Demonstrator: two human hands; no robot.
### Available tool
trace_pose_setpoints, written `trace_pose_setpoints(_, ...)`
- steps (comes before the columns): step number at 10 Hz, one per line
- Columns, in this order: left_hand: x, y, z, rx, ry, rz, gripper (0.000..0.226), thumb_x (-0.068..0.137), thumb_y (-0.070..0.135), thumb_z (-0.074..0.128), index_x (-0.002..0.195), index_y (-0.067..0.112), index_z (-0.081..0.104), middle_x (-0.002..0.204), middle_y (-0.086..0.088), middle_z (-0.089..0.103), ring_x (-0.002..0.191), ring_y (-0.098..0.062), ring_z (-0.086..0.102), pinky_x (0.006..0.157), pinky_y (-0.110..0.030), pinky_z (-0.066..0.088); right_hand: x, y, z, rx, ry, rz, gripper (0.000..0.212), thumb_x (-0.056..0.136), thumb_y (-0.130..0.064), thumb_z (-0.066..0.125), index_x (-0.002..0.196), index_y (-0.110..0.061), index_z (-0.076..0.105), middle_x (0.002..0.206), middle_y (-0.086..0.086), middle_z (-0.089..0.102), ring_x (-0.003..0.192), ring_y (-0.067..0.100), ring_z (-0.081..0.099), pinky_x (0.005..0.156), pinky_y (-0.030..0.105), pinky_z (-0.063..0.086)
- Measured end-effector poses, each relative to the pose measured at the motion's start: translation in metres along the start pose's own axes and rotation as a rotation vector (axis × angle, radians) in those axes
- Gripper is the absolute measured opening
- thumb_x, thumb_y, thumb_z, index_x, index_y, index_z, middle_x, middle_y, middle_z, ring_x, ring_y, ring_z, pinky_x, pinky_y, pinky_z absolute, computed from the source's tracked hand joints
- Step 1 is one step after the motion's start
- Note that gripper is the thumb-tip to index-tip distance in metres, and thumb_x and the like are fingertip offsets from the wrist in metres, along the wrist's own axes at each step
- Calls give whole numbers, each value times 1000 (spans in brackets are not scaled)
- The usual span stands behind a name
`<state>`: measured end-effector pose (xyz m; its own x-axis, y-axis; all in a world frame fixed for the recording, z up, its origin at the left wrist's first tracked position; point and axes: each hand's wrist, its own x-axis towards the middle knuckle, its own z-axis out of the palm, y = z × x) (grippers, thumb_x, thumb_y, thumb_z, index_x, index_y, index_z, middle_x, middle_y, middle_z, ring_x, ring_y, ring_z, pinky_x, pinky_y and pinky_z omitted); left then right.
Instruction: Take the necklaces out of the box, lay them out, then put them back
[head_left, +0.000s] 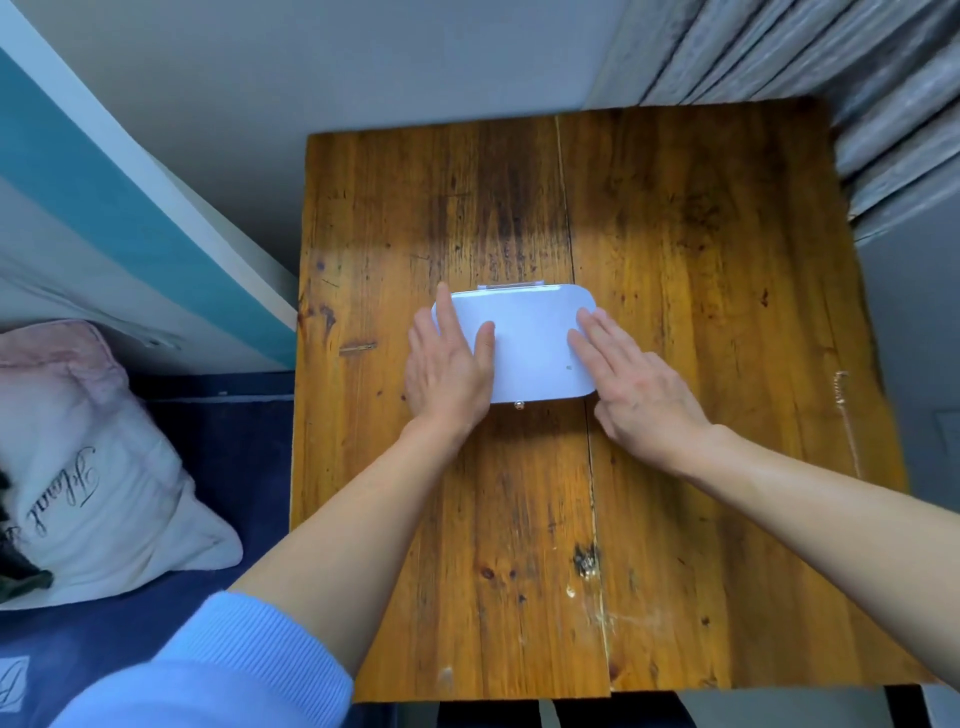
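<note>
Right now a closed white box (524, 343) sits near the middle of the wooden table (701, 312), its small round clasp (518, 405) facing the person. Both hands lie flat on it with fingers stretched out, gripping nothing: the left hand (449, 374) covers the left end, the right hand (636, 384) the right end. 1 thin chain necklace (845, 415) lies along the table's right edge, well apart from the box.
</note>
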<state>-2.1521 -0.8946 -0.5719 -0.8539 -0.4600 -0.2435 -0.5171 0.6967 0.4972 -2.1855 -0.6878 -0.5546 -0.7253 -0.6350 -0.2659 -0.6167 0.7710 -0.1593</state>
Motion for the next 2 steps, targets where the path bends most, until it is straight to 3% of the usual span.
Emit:
trace_pose_setpoints(1, -7, -2, 8, 112, -10, 47, 68, 98, 49, 34, 152, 12, 14, 145, -15, 31, 124, -33, 40, 96, -45, 41, -12, 0, 2, 48, -7, 7, 73, 85, -9, 55, 150, -11, 22, 162, 8, 12, 149, 22, 7, 100, 39, 44)
trace_pose_setpoints(2, -12, -2, 15, 198, 12, 73, 67, 97, 49, 32, 151, 12, 16, 144, -17, 32, 121, -34, 42, 92, -46, 44, -21, 3, -10, 92, 0, 12, 61, 90, -12, 53, 147, -14, 30, 160, 6, 22, 148, 21, 16, 105, 41, 42)
